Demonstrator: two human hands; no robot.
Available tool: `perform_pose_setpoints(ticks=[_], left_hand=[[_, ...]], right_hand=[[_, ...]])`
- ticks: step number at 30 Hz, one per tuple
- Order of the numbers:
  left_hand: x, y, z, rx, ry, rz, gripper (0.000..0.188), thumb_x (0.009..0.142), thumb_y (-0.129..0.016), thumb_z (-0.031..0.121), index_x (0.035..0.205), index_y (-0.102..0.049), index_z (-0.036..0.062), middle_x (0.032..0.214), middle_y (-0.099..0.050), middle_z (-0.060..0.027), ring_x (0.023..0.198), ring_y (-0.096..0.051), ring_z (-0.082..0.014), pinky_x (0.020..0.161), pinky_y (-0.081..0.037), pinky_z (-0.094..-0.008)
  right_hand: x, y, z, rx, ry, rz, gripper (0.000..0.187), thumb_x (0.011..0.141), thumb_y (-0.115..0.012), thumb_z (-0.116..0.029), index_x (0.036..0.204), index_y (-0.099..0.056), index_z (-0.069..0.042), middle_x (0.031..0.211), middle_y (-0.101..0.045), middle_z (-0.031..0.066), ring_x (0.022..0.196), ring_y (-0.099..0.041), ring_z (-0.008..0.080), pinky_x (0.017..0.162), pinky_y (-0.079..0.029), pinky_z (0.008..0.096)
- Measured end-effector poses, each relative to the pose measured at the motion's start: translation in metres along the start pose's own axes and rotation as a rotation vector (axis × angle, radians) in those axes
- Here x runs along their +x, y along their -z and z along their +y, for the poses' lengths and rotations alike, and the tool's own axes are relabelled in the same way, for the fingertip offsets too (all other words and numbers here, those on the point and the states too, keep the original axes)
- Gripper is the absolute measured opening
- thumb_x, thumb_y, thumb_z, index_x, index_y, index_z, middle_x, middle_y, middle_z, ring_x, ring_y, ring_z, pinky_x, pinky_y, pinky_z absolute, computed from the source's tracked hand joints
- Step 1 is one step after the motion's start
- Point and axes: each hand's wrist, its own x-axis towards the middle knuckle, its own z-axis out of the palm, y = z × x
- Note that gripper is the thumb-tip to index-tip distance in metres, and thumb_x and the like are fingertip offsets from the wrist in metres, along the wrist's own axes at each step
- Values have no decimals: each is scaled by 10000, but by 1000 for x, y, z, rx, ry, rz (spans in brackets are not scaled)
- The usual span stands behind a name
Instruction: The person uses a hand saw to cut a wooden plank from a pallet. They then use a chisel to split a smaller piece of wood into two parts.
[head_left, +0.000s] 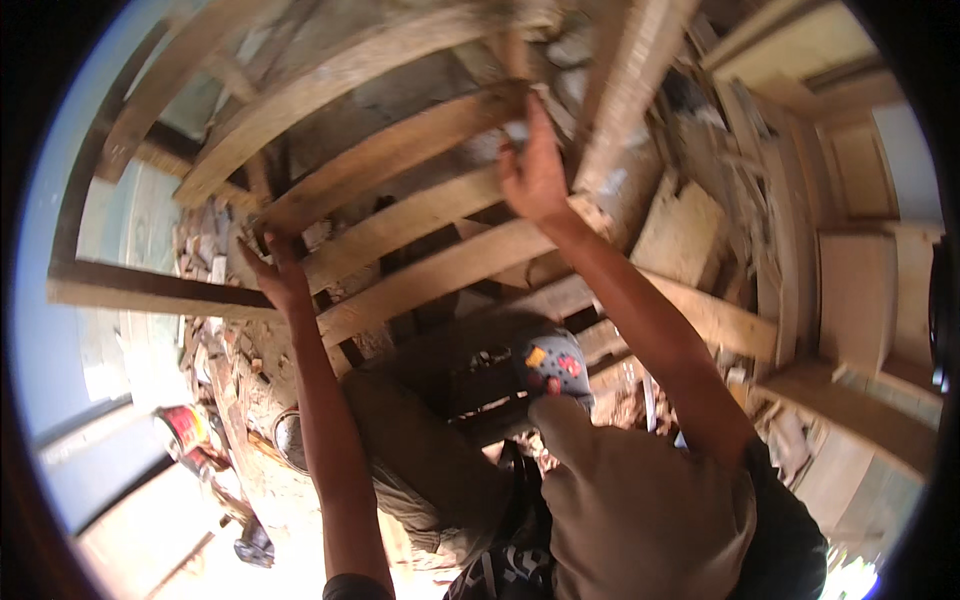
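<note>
A wooden slat (400,150) runs slantwise across a wooden frame, with one hand at each of its ends. My left hand (283,275) is at the near left end, fingers up against the wood and one digit stretched out to the side. My right hand (537,170) grips the far right end, its fingers along the slat's end and its thumb apart below. Nearer to me, two more slats, a middle slat (410,225) and a lower slat (450,267), lie roughly parallel. The undersides of both grips are hidden.
A thick post (635,90) rises right of my right hand. A longer curved-looking beam (370,65) crosses beyond the slat. My shoe (550,365) rests among the timbers. Wood scraps (225,350) and a can (180,428) lie at left. Wooden panels (858,295) stand at right.
</note>
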Motion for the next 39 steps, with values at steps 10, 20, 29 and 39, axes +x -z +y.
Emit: perform_pose_setpoints(ticks=[10, 20, 29, 39], left_hand=[[-142, 4, 171, -381, -559, -987, 293, 1012, -551, 136, 1250, -601, -28, 1204, -688, -167, 1153, -643, -288, 1005, -475, -384], [-319, -2, 262, -772, -780, -1604, 195, 943, -609, 103, 1103, -688, 24, 1028, -717, -180, 938, -693, -352, 818, -548, -405], [-376, 5, 294, -670, -690, -2017, 226, 997, -584, 172, 1139, -677, 23, 1028, -737, -160, 997, -720, -231, 859, -541, -332], [-236, -32, 235, -695, -351, -1643, 262, 1023, -571, 194, 1165, -670, -3, 1045, -741, -114, 967, -700, -170, 788, -548, -303]], right_hand=[[-191, 152, -103, 11, -427, -62, 533, 893, -611, 2, 1392, -426, -18, 1382, -444, 246, 1283, -461, 432, 1082, -398, 467], [-477, 318, -83, -813, -1078, 217, 327, 906, -636, -157, 1189, -537, -26, 1095, -599, 205, 1044, -604, 367, 882, -490, 474], [-545, 315, -114, -1031, -1726, 56, 717, 928, -545, -588, 1285, -468, 29, 1245, -592, 270, 1239, -521, 408, 1052, -348, 541], [-634, 397, -161, -912, -984, -105, 422, 933, -650, -190, 1322, -544, -66, 1097, -637, 226, 1004, -659, 364, 786, -538, 460]])
